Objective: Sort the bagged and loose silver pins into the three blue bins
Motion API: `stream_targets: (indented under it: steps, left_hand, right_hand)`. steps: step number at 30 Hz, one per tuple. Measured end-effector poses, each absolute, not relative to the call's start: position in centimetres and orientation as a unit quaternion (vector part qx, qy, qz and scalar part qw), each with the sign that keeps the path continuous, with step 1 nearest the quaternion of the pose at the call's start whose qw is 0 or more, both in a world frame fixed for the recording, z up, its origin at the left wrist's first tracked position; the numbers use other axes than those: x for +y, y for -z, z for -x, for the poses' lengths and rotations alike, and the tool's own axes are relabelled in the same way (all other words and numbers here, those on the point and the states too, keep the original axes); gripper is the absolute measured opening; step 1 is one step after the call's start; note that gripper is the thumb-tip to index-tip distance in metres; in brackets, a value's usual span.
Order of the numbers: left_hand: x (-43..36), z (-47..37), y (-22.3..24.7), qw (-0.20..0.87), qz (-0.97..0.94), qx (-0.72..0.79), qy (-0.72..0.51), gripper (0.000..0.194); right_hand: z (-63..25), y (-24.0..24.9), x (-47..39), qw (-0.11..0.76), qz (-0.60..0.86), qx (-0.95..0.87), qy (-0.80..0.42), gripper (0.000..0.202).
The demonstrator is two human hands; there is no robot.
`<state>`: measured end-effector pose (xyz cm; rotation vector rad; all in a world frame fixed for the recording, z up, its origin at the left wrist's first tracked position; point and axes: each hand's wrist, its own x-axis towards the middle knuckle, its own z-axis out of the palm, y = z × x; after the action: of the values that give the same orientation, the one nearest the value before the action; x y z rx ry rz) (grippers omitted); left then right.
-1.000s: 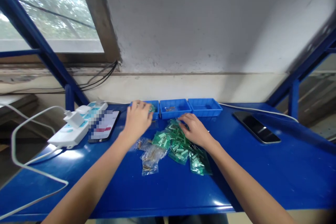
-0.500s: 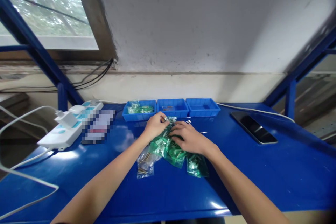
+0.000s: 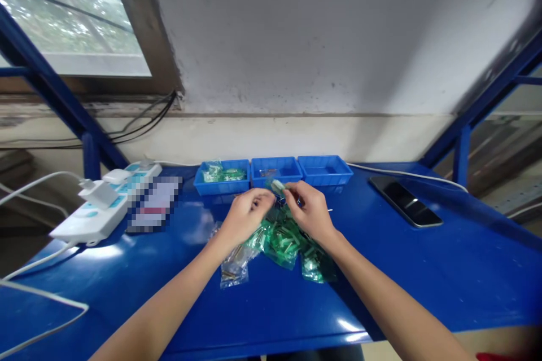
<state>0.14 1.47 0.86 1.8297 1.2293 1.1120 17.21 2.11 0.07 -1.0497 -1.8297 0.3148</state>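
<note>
My right hand [image 3: 311,208] pinches a small whitish-green plastic bag [image 3: 277,185] between thumb and fingers, just in front of the middle bin. Close beside it, my left hand [image 3: 249,211] is slightly blurred, its fingers curled together; what they hold, if anything, I cannot make out. Below both hands lie several green plastic bags [image 3: 283,245] with small metal pins in them. A clear bag [image 3: 234,268] of brass-coloured pins is at the left of the pile, and another green bag [image 3: 313,265] at its right, partly under my right wrist.
Three blue bins stand along the wall: the left bin [image 3: 222,187] has green bags, the middle bin [image 3: 298,172] a few pins, and the right bin [image 3: 326,179] shows a bare floor. A power strip [image 3: 84,228] and a pixelated item [image 3: 156,203] are left, a phone [image 3: 404,200] right.
My right hand has lifted off the pile and now pinches a small bag farther up. My left hand has come slightly down and left, its fingers curled. The view has shifted a little.
</note>
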Motion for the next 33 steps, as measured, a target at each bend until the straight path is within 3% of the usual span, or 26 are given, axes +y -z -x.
stream_targets:
  steps: [2, 5, 7, 11, 13, 15, 18, 22, 25, 30, 33]
  left_hand:
    - [1.9, -0.3, -1.0, 0.472, -0.596, 0.482, -0.435, 0.052]
    - [2.3, 0.3, -1.3, 0.501, -0.567, 0.468, -0.456, 0.039]
    - [2.6, 1.4, -2.0, 0.382, -0.605, 0.482, -0.506, 0.024]
    - [4.0, 4.6, -4.6, -0.007, -0.602, 0.494, -0.627, 0.021]
    - [4.8, 6.0, -5.7, -0.15, -0.614, 0.502, -0.59, 0.018]
    - [5.1, 6.8, -5.9, -0.203, -0.667, 0.536, -0.475, 0.016]
    - [4.4, 7.4, -4.1, -0.129, -0.752, 0.582, -0.282, 0.016]
    - [2.9, 8.0, 0.0, -0.001, -0.772, 0.611, -0.175, 0.021]
    - [3.0, 8.4, 1.6, 0.004, -0.795, 0.584, -0.162, 0.034]
    - [3.8, 7.6, 1.4, -0.018, -0.809, 0.563, -0.167, 0.019]
    - [2.7, 6.4, 0.7, -0.045, -0.779, 0.568, -0.263, 0.018]
  right_hand:
    - [-17.5, 0.0, 2.3, 0.456, 0.373, -0.806, -0.06, 0.022]
    - [-17.7, 0.1, 2.4, 0.437, 0.316, -0.842, -0.025, 0.028]
    - [-17.7, -0.1, 2.4, 0.442, 0.315, -0.84, -0.027, 0.032]
    - [-18.3, -0.9, 2.3, 0.464, 0.373, -0.802, -0.052, 0.029]
    - [-18.7, -1.1, 2.5, 0.473, 0.405, -0.78, -0.059, 0.026]
    - [-19.1, -1.1, 2.9, 0.479, 0.425, -0.765, -0.062, 0.023]
    - [-19.4, -0.7, 3.2, 0.474, 0.439, -0.76, -0.072, 0.018]
    - [-19.1, -0.5, 2.9, 0.446, 0.447, -0.77, -0.089, 0.021]
    - [-18.6, -0.3, 2.7, 0.438, 0.441, -0.777, -0.093, 0.022]
    - [-17.6, 0.0, 2.1, 0.454, 0.442, -0.766, -0.113, 0.017]
    - [-16.7, -0.3, 1.4, 0.419, 0.463, -0.752, -0.209, 0.007]
